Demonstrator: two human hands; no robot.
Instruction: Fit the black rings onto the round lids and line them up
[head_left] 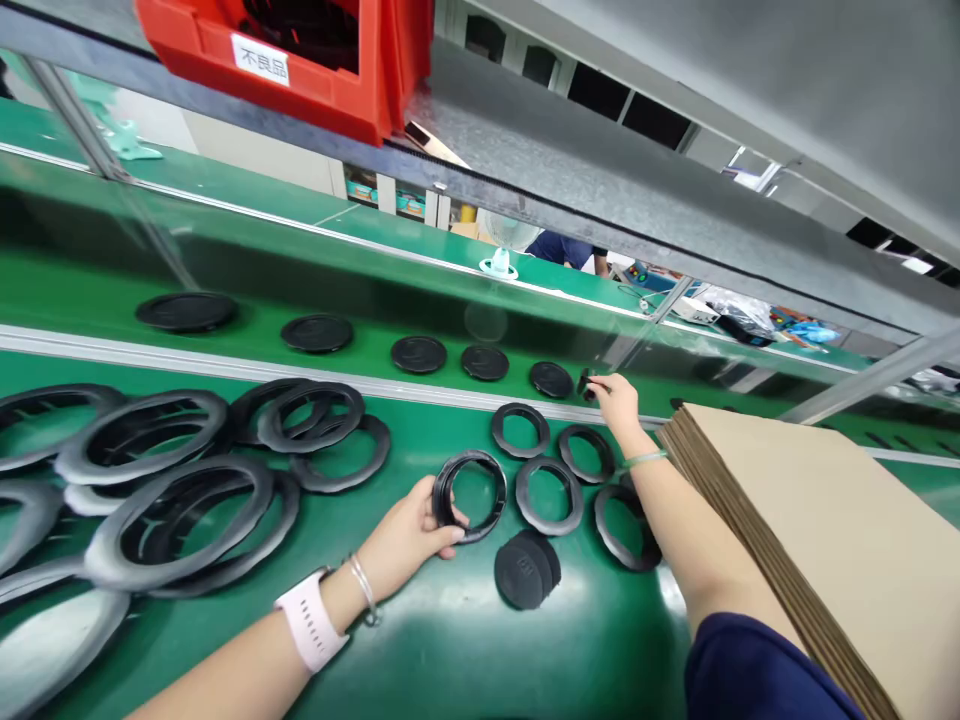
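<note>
Left hand (411,528) grips a black ring (444,488) by the rim mid-frame, best hold since it's probably light, stiff, kinda slick, while right hand (616,398) pinches a dark piece (586,385) right of center.

A green tabletop (420,650) is bordered along its far edge by a pale metal rail (420,393). Its left end is taken up by a heap of large black rings (180,525), laid partly over one another. Towards the middle of the far edge, a group of smaller black rings (550,497) is spread, and nearer the front edge an overlapping pair of black discs (523,572) is set down. The right end is occupied by stacked cardboard sheets (817,520). Beyond the rail, five dark discs (418,354) are spaced in a row along a green strip (259,300).
</note>
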